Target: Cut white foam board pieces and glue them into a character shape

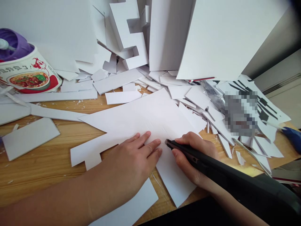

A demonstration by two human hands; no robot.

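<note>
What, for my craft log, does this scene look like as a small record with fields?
Surface: light brown wooden table
Workpiece: large, irregular white board sheet, thin lines in it
Left hand: spread flat on the sheet
Right hand: grips a black utility knife, tip at the sheet
Far side: scattered white board offcuts, tall white panels
Far left: white-and-red paper tub with food picture

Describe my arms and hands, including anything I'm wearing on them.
Your left hand and right hand are bare, with no gloves, rings or watch in sight. The left forearm and right forearm are bare too, and no sleeve shows on either.
</note>
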